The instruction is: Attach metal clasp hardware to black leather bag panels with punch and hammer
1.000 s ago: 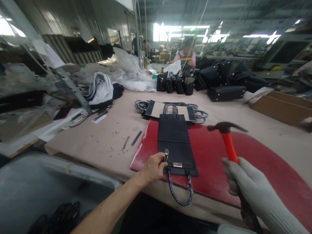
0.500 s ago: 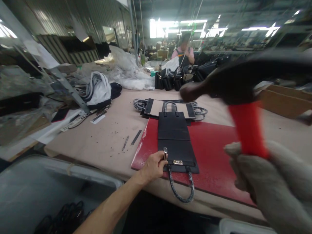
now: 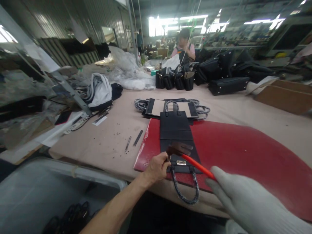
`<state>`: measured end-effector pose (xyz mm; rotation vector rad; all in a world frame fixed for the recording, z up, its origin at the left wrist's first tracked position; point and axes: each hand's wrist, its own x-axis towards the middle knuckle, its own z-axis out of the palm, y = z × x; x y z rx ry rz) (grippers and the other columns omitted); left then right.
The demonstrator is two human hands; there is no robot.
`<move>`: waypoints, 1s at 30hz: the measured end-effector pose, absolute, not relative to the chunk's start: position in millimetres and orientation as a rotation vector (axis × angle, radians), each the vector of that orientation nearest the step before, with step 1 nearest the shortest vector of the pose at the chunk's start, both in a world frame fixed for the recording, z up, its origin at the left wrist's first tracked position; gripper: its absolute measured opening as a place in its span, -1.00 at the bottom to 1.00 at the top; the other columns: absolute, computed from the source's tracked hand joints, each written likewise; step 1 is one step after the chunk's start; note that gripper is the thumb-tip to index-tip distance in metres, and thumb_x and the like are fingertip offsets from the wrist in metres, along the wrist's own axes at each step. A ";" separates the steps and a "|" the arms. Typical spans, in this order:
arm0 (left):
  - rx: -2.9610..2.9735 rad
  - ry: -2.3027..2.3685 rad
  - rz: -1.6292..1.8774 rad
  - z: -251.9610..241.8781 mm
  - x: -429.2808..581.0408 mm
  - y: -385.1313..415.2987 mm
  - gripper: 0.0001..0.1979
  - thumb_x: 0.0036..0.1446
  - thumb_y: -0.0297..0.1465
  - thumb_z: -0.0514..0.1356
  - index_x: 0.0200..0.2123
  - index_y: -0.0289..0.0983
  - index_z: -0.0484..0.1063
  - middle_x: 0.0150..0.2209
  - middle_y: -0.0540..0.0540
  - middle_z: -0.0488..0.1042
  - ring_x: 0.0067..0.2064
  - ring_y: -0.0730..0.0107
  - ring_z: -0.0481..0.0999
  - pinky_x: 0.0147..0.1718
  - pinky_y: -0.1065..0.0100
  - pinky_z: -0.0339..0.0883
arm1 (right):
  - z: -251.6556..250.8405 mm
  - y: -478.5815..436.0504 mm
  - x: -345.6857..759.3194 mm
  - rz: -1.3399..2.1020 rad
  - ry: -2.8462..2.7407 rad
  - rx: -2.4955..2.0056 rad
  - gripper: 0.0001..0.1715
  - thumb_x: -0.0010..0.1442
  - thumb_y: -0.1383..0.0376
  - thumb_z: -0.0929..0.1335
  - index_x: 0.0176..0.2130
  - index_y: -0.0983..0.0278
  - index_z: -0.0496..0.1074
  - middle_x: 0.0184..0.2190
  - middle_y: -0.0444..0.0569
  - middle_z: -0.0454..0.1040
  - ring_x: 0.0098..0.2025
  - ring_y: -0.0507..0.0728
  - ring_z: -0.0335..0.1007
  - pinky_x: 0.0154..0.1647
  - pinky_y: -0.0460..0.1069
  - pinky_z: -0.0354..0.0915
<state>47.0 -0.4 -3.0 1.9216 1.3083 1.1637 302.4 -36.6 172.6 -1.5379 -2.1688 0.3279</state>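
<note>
A black bag panel [image 3: 174, 130] lies flat on a red mat [image 3: 224, 143], with wrapped handles at both ends and a metal clasp [image 3: 181, 162] near its close edge. My left hand [image 3: 157, 167] pinches a small upright metal tool at the panel's left near corner; the tool is now mostly hidden. In my gloved right hand [image 3: 231, 188] is a hammer [image 3: 198, 166] with a red handle. The hammer's dark head is over the tool, right at my left fingertips; whether they touch cannot be made out.
Stacked bag pieces [image 3: 156, 107] lie behind the panel. Two metal rods [image 3: 138, 138] are left of the mat. Black bags [image 3: 174, 79] and a cardboard box [image 3: 285, 94] stand farther back. A grey bin [image 3: 97, 174] is at the near left. A person [image 3: 184, 48] sits across.
The hammer has come down from high on the right to the tool at my left fingertips. My left hand keeps its pinch at the panel's corner.
</note>
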 end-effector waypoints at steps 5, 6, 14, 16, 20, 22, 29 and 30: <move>1.942 1.282 1.203 -4.2 47.8 -1.6 -0.80 0.14 -0.56 0.16 -0.18 -0.22 0.43 -0.25 -0.11 0.56 -0.23 0.23 0.60 -0.15 0.23 0.52 | 142.3 -12.4 346.5 -0.035 -2.354 -1.921 -0.64 0.31 0.00 0.22 -0.30 0.15 0.42 -0.57 0.00 0.48 -0.52 0.25 0.44 -0.51 0.05 0.19; 1.943 1.284 1.213 -4.2 47.9 -1.9 -0.80 0.15 -0.56 0.15 -0.18 -0.22 0.43 -0.24 -0.12 0.57 -0.21 0.22 0.60 -0.14 0.22 0.53 | 133.2 -8.5 355.8 -0.086 -2.311 -2.059 -0.63 0.34 0.02 0.20 -0.28 0.17 0.42 -0.55 0.01 0.48 -0.50 0.26 0.45 -0.51 0.05 0.17; 1.980 1.297 1.211 3.1 46.6 -6.6 -0.81 0.20 -0.54 0.15 -0.13 -0.24 0.45 -0.12 -0.17 0.60 -0.07 0.22 0.63 -0.03 0.20 0.54 | 50.2 -15.4 365.4 -0.341 -2.144 -2.062 -0.60 0.38 0.24 0.22 0.04 0.42 0.45 -0.01 0.31 0.50 -0.10 0.37 0.49 -0.20 0.16 0.36; 2.048 1.255 1.241 0.2 47.0 -8.3 -0.80 0.21 -0.53 0.15 -0.12 -0.24 0.47 -0.06 -0.20 0.61 0.01 0.19 0.63 0.05 0.15 0.52 | 35.8 -24.9 341.9 -0.266 -2.109 -1.872 -0.57 0.38 0.18 0.25 0.08 0.40 0.44 0.04 0.27 0.48 0.00 0.36 0.45 -0.04 0.18 0.36; 2.031 1.261 1.329 -8.5 46.0 -10.4 -0.83 0.24 -0.48 0.14 -0.15 -0.25 0.50 -0.04 -0.21 0.64 0.04 0.17 0.63 0.08 0.14 0.51 | 24.5 -41.2 286.8 -0.054 -2.122 -1.858 -0.44 0.26 0.11 0.38 0.14 0.37 0.41 0.08 0.24 0.45 0.06 0.37 0.39 0.08 0.20 0.29; 1.849 1.398 1.334 -8.9 43.8 -10.6 -0.83 0.25 -0.43 0.14 -0.15 -0.26 0.51 -0.07 -0.21 0.65 -0.03 0.19 0.66 -0.02 0.19 0.56 | 28.9 -46.0 268.7 -0.031 -2.102 -2.023 -0.36 0.22 0.12 0.41 0.18 0.40 0.38 0.07 0.29 0.43 0.04 0.41 0.39 0.02 0.21 0.30; 1.968 1.203 1.248 -2.0 43.0 -14.7 -0.86 0.22 -0.39 0.21 -0.19 -0.23 0.55 -0.04 -0.23 0.65 0.04 0.13 0.63 0.09 0.12 0.52 | 55.1 -56.2 254.4 0.507 -2.039 -2.440 -0.52 0.38 0.26 0.22 0.23 0.30 0.31 -0.13 0.19 0.52 -0.24 0.30 0.58 -0.32 0.06 0.28; 1.963 1.176 1.256 -2.8 44.2 -14.9 -0.87 0.21 -0.37 0.24 -0.19 -0.22 0.56 -0.03 -0.24 0.64 0.06 0.12 0.62 0.13 0.11 0.49 | 54.9 -57.9 254.1 0.538 -2.016 -2.436 -0.47 0.38 0.29 0.21 0.28 0.30 0.25 -0.12 0.20 0.53 -0.23 0.32 0.59 -0.30 0.07 0.29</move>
